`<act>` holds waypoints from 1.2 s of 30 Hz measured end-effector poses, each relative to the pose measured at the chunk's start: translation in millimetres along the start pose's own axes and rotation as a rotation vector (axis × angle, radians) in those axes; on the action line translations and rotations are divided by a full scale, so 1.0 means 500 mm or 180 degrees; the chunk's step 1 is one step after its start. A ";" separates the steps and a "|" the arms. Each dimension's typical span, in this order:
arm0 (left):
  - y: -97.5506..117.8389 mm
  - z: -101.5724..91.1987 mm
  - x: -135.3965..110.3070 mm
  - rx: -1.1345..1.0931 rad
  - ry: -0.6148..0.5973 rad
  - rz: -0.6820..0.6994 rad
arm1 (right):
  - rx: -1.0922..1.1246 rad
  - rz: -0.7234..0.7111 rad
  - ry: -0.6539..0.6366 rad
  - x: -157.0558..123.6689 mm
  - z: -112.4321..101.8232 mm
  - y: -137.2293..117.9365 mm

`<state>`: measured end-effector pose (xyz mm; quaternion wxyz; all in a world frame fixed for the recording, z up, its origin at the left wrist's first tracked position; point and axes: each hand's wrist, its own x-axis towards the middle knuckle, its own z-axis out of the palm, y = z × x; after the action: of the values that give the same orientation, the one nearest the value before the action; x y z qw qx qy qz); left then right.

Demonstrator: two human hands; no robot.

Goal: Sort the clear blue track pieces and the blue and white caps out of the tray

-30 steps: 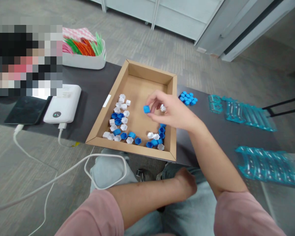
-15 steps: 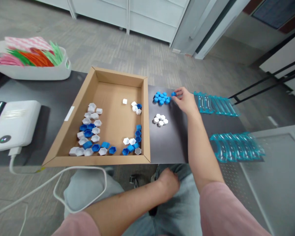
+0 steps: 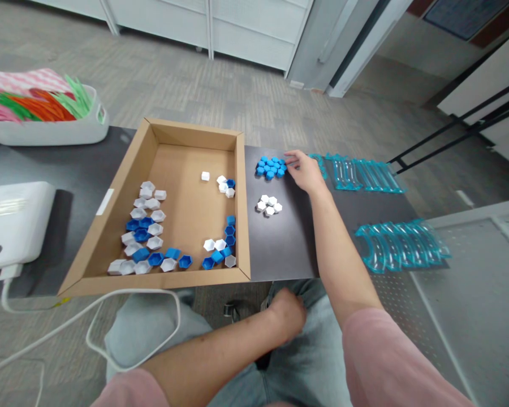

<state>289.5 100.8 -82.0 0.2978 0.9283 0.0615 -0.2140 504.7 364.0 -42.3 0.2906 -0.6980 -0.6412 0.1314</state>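
My right hand (image 3: pixel 306 171) reaches across the dark table (image 3: pixel 288 249). Its fingertips are pinched together on a blue hexagonal piece at the right edge of a cluster of blue hexagonal pieces (image 3: pixel 270 167). A smaller cluster of white hexagonal pieces (image 3: pixel 268 205) lies just below it. To their left a cardboard tray (image 3: pixel 114 226) holds several loose blue and white hexagonal pieces (image 3: pixel 146 237). My left hand (image 3: pixel 289 314) rests on my lap below the table edge, with its fingers curled out of sight.
Two rows of clear teal curved track pieces (image 3: pixel 401 242) (image 3: pixel 358 172) lie right of my arm. A white power bank (image 3: pixel 12 223) with a white cable (image 3: pixel 110 308) sits at the left. A white bin of coloured strips (image 3: pixel 46 127) stands at the back left.
My right hand carried a blue piece out of the tray, rightward onto the table, to the blue cluster's edge. The camera view swung right. My left hand stayed on my lap.
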 end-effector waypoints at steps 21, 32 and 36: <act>0.000 0.016 0.022 -0.0088 0.0396 0.0056 | 0.1114 -0.2133 -0.1086 -0.110 0.058 -0.333; -0.006 0.002 0.036 -0.0251 0.0447 -0.0085 | 0.0616 -0.2669 -0.3055 -0.196 0.146 -0.471; -0.004 0.005 0.023 -0.0179 0.0433 -0.0041 | 0.1128 -0.2390 -0.2649 -0.164 0.090 -0.442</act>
<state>298.2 100.9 -89.8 0.3174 0.9316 0.0936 -0.1505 287.0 296.9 33.2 0.1533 -0.2536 -0.8729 0.3877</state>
